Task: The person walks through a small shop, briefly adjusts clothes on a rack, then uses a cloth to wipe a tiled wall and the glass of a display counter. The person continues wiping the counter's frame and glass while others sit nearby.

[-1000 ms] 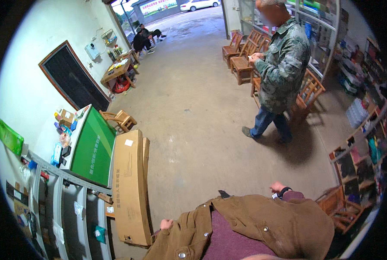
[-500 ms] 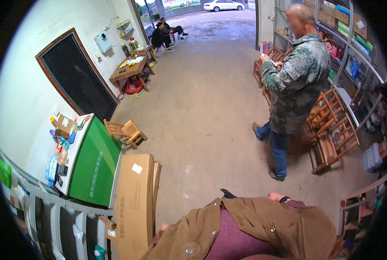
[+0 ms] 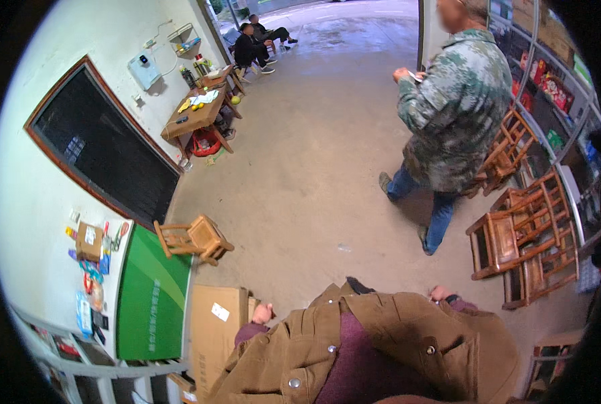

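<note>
Right up close, your brown jacket (image 3: 273,353) is hanging open over a purple top (image 3: 354,357), and your two hands are showing past its edges. Your left hand (image 3: 263,314) is sitting at the jacket's side with its fingers seemingly curled, just beside the upper end of a cardboard box (image 3: 214,337); whether it's touching the carton or gripping anything, I can't tell. That box is standing to your left, wearing a white label (image 3: 220,311) near its top. Over on the other side, your right hand (image 3: 439,293) is poking out small against the bare floor, and its grip I can't make out either. Moving outward, a green-fronted counter (image 3: 154,296) is standing beyond the box, with a small wooden chair (image 3: 206,237) tucking in by its corner. Off to the right, wooden chairs (image 3: 499,239) are lining the side, and a person in a camouflage jacket (image 3: 458,101) is standing before them, holding something small and pale. Farther up the left wall, a wooden table (image 3: 196,118) is standing past the dark door (image 3: 105,135), and two people (image 3: 248,50) are sitting near the wide opening.
</note>
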Tool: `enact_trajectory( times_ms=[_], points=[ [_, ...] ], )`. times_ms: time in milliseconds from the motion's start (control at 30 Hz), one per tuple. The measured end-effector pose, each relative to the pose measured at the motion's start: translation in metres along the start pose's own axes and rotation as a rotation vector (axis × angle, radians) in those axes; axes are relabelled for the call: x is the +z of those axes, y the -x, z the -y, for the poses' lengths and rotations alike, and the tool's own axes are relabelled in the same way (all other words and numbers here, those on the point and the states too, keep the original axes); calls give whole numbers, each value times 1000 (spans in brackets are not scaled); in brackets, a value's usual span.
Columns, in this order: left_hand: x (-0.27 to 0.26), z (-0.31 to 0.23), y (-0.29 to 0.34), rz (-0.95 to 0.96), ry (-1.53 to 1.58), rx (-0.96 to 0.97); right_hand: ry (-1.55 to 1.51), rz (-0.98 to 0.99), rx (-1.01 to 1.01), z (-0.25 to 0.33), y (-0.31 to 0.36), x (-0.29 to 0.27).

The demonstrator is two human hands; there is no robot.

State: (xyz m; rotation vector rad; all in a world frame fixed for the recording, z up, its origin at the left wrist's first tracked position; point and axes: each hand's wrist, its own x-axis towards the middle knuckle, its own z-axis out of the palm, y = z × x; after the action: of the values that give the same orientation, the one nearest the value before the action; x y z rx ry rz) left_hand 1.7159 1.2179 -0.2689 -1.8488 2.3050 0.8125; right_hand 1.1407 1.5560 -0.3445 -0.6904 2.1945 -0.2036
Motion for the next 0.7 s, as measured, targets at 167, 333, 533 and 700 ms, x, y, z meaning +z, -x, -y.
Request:
enact_trajectory(
  times_ms=[167, 333, 533, 700],
  points=[
    [-6, 26, -43, 45, 73, -339, 134, 62, -213, 127, -102, -120],
    [-3, 19, -150, 80, 83, -512, -135, 16, -197, 266, -189, -168],
    [-38, -30, -349, 96, 22, -411, -28, 30, -159, 334, -281, -189],
    [-117, -115, -552, -41, -102, -11, -340, -77, 24, 363, -330, -265]
  ],
)
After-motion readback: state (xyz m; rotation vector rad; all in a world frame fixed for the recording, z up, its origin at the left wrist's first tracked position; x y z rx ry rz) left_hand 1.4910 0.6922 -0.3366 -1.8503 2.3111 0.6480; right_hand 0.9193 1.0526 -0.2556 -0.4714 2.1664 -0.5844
